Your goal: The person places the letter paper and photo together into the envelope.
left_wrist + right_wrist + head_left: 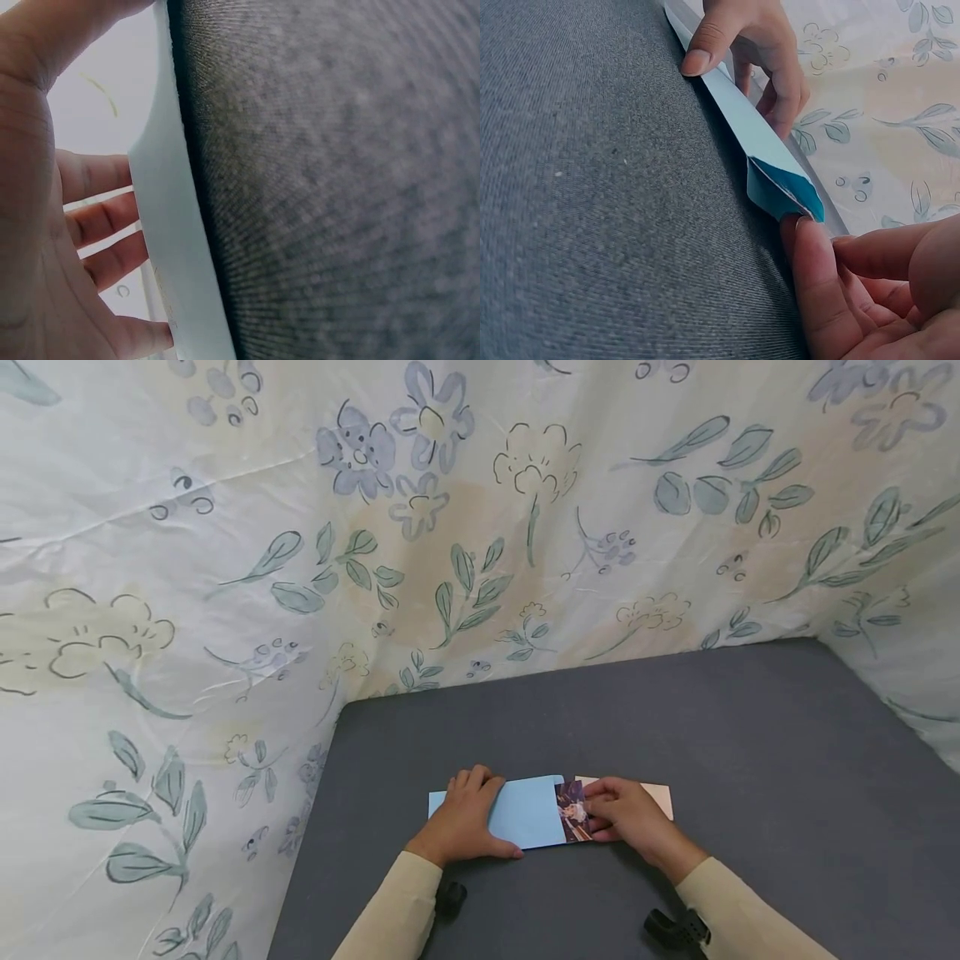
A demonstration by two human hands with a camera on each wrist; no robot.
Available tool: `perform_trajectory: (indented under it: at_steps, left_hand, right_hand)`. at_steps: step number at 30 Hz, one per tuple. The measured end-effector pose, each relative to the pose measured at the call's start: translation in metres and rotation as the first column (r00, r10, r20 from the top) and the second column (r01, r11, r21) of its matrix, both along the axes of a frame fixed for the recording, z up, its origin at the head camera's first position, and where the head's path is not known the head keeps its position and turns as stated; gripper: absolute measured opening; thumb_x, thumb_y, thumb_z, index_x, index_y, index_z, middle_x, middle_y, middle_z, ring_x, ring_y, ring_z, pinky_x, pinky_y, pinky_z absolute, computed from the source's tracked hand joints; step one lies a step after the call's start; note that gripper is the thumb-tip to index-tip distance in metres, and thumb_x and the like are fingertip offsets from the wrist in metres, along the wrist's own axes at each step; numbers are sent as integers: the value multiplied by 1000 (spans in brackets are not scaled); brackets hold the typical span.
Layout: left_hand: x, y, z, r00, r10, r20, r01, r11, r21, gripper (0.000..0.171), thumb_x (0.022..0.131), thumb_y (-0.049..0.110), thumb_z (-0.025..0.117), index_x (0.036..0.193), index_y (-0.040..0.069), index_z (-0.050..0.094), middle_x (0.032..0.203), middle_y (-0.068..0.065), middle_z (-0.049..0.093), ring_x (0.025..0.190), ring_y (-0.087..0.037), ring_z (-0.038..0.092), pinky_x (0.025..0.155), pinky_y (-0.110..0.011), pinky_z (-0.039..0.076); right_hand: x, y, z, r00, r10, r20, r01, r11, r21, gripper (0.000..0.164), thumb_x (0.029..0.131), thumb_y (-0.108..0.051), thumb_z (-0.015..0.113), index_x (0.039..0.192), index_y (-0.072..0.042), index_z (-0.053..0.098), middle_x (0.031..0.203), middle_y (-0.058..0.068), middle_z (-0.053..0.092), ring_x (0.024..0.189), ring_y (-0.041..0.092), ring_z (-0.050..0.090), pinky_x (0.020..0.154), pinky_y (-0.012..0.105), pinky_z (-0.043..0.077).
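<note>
A light blue envelope (pixel 529 814) lies lengthwise on the dark grey table. My left hand (pixel 463 820) holds it near its left end, thumb at the near edge and fingers spread over toward the far edge. Out of its right end sticks a dark printed picture card (pixel 572 810), partly hidden inside. My right hand (pixel 632 820) pinches that card's outer end between thumb and fingers. In the right wrist view the envelope's mouth (pixel 780 184) gapes, with the card's thin edge within it. A pale pink paper piece (pixel 660 795) lies beneath the right hand, mostly covered.
The table (pixel 675 718) extends away behind and to the right of the hands. Floral-patterned cloth (pixel 480 527) hangs along its back and sides. Black wrist-worn devices (pixel 452 900) sit below both wrists.
</note>
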State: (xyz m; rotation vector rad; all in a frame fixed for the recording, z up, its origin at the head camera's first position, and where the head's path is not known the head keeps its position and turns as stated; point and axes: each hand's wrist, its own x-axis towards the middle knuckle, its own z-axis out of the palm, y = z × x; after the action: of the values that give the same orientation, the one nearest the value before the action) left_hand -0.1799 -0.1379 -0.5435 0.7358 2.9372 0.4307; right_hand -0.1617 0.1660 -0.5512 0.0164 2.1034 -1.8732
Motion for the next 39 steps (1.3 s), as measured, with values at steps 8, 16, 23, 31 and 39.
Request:
perform_trajectory:
  at_steps: [8, 16, 23, 31, 39]
  left_hand:
    - [1, 1, 2, 1000, 1, 5, -1, 1000, -16, 115, 69, 80, 90, 155, 12, 59, 141, -5, 50, 128, -26, 45, 115, -55, 38]
    - [2, -2, 3, 1000, -19, 7, 19, 1000, -11, 115, 70, 79, 90, 157, 12, 57, 143, -5, 49, 130, -26, 45, 116, -55, 37]
    - [3, -4, 4, 1000, -24, 12, 24, 1000, -4, 114, 70, 79, 90, 157, 12, 58, 143, -5, 50, 130, -27, 45, 116, -56, 36]
    - [2, -4, 1, 1000, -28, -4, 28, 1000, -12, 114, 69, 81, 88, 156, 12, 58, 143, -4, 50, 128, -26, 45, 114, -55, 37]
    - [3, -4, 5, 1000, -27, 2, 27, 1000, 9, 112, 70, 79, 89, 155, 12, 59, 140, -4, 50, 127, -26, 45, 113, -54, 38]
  right_hand:
    - [-2, -5, -1, 1000, -4, -1, 4, 1000, 3, 25, 107, -4, 66, 128, 9, 65, 98, 10, 72, 79, 27, 69, 67, 41, 63]
    - [2, -11, -3, 1000, -12, -2, 12, 1000, -3, 24, 106, -4, 68, 126, 9, 67, 97, 10, 74, 79, 27, 70, 66, 41, 63]
    - [5, -19, 0, 1000, -14, 12, 14, 1000, -28, 25, 104, -4, 70, 125, 9, 69, 95, 11, 75, 77, 25, 71, 67, 38, 63]
    - [5, -26, 2, 1000, -3, 30, 5, 999, -41, 25, 103, -2, 71, 124, 10, 68, 94, 12, 74, 78, 24, 72, 69, 37, 63]
    - [2, -33, 4, 999, 13, 50, -11, 999, -47, 25, 102, -2, 72, 123, 10, 67, 95, 12, 74, 77, 24, 72, 68, 38, 63]
